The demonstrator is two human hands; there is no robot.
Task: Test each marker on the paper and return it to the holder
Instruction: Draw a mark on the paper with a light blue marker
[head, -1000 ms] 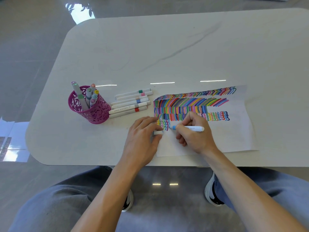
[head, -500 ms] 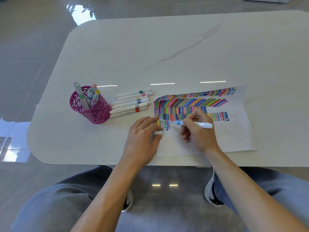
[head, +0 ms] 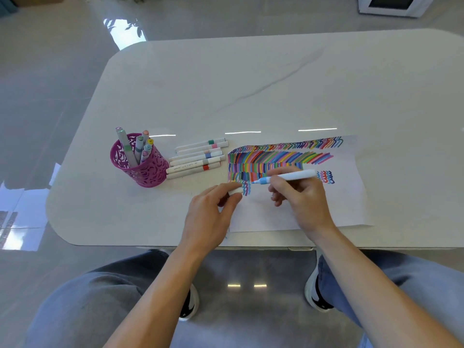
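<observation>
A white-barrelled marker with a light-blue tip (head: 291, 176) is pinched in the curled fingers of the right hand (head: 303, 197), over the lower-left strokes on the white paper sheet (head: 351, 197). Its small white cap (head: 235, 190) is pinched by the left hand (head: 211, 212) at the sheet's left edge. The magenta perforated holder (head: 143, 169) stands well left of the sheet. Were the cap misaligned, fingers could be inked, and the sheet dragged.
</observation>
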